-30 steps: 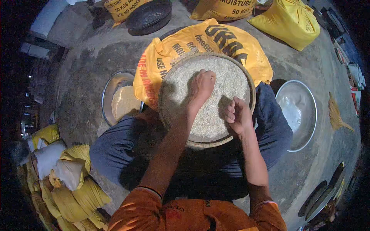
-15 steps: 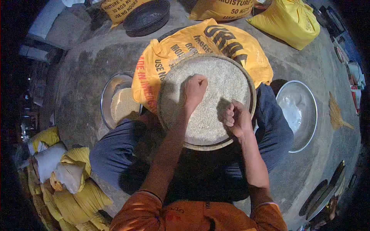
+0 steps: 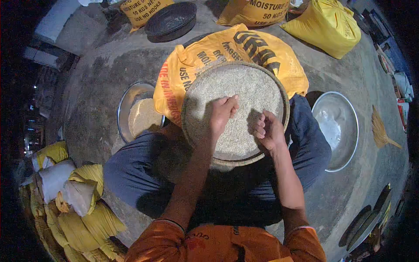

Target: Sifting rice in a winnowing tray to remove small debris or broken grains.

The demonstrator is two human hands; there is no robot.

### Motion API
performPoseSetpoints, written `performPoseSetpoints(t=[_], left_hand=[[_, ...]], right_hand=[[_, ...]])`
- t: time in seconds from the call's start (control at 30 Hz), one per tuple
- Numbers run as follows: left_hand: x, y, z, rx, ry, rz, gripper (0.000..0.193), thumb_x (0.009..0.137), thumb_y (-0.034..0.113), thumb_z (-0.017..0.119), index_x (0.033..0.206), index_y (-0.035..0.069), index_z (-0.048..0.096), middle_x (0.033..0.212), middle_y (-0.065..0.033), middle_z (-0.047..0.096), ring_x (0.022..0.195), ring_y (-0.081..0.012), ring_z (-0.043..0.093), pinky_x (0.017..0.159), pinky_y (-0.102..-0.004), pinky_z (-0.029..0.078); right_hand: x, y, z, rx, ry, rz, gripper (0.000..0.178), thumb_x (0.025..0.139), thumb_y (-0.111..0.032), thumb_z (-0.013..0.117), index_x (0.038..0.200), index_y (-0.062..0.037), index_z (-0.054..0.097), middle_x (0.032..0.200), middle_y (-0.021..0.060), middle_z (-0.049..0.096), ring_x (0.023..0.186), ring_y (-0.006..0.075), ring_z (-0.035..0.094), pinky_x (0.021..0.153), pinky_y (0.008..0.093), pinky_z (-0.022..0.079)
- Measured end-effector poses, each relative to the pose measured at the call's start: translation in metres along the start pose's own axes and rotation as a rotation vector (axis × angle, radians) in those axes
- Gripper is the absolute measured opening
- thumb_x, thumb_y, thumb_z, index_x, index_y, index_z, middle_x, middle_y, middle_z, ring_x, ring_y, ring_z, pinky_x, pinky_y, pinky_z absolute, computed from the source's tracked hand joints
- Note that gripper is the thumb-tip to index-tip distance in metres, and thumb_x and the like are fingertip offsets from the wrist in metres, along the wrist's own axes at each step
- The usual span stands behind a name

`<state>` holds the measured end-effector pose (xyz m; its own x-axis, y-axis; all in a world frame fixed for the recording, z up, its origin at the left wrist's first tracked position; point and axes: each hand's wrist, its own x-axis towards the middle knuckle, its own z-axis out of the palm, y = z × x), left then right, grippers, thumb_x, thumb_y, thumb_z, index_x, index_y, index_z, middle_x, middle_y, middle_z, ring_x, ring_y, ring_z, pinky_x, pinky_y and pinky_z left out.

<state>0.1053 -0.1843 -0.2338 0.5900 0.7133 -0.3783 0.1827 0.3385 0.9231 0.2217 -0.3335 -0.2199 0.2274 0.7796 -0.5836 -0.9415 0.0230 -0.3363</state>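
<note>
A round, shallow woven tray (image 3: 286,114) rests across my lap, spread with pale grains that look like rice (image 3: 244,83). Over the left-middle of the grain is my left hand (image 3: 223,115), its thumb and fingers pinched together. My right hand (image 3: 269,131) is curled above the tray's right side, fingertips drawn in toward the thumb. Whatever either hand holds is too small to make out. Beneath the tray's far side lies an orange-yellow printed sack (image 3: 174,65).
On the floor at the left stands a metal basin (image 3: 123,118) with tan grain in it; another metal basin (image 3: 345,150) is at the right. A black pan (image 3: 171,22) and a yellow sack (image 3: 327,28) are farther off. Filled sacks (image 3: 87,227) lie lower left, a small broom (image 3: 380,131) far right.
My left hand has come a little nearer to me over the grain. My right hand stays in almost the same place, still curled. The tray's near edge has shifted slightly.
</note>
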Motion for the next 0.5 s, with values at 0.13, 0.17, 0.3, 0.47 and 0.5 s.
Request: performPoseSetpoints(t=[0.13, 0.17, 0.3, 0.47, 0.5], left_hand=[[-0.019, 0.007, 0.006, 0.008, -0.018, -0.018, 0.031, 0.094, 0.029, 0.056, 0.075, 0.006, 0.059, 0.067, 0.0016, 0.052, 0.058, -0.0061, 0.044, 0.052, -0.0217, 0.036], [-0.021, 0.007, 0.008, 0.008, -0.021, -0.016, 0.031, 0.094, 0.029, 0.056, 0.075, 0.006, 0.059, 0.067, 0.0016, 0.052, 0.058, -0.0061, 0.044, 0.052, -0.0217, 0.036], [-0.033, 0.013, 0.018, -0.057, -0.07, -0.013, 0.03, 0.096, 0.028, 0.054, 0.078, 0.005, 0.061, 0.069, 0.0008, 0.054, 0.059, -0.0064, 0.045, 0.054, -0.0216, 0.037], [-0.048, 0.021, 0.034, -0.039, -0.142, -0.023, 0.027, 0.097, 0.024, 0.052, 0.088, 0.002, 0.064, 0.071, 0.0012, 0.056, 0.062, -0.0065, 0.046, 0.056, -0.0209, 0.038], [-0.05, 0.021, 0.037, -0.043, -0.151, -0.017, 0.026, 0.097, 0.024, 0.052, 0.092, 0.001, 0.064, 0.073, 0.001, 0.057, 0.062, -0.0064, 0.046, 0.056, -0.0209, 0.038]], right_hand=[[-0.003, -0.002, 0.004, 0.024, -0.008, -0.005, 0.027, 0.095, -0.025, 0.045, 0.072, -0.0107, 0.047, 0.058, 0.0005, 0.042, 0.041, 0.0115, 0.033, 0.037, 0.0254, 0.025], [-0.003, -0.002, 0.004, 0.037, -0.013, -0.002, 0.027, 0.094, -0.025, 0.046, 0.072, -0.0106, 0.048, 0.058, 0.0004, 0.042, 0.041, 0.0115, 0.033, 0.037, 0.0253, 0.025], [-0.003, -0.003, 0.001, 0.055, -0.009, 0.008, 0.027, 0.094, -0.025, 0.046, 0.071, -0.0104, 0.049, 0.057, 0.0004, 0.043, 0.041, 0.0116, 0.033, 0.037, 0.0255, 0.025], [0.001, -0.001, -0.002, 0.034, -0.047, 0.009, 0.029, 0.095, -0.024, 0.045, 0.07, -0.01, 0.049, 0.056, 0.001, 0.045, 0.041, 0.0116, 0.034, 0.038, 0.0258, 0.027], [0.002, -0.001, -0.004, 0.057, -0.041, 0.017, 0.029, 0.095, -0.024, 0.045, 0.069, -0.0099, 0.049, 0.056, 0.0012, 0.045, 0.041, 0.0117, 0.034, 0.038, 0.0259, 0.028]])
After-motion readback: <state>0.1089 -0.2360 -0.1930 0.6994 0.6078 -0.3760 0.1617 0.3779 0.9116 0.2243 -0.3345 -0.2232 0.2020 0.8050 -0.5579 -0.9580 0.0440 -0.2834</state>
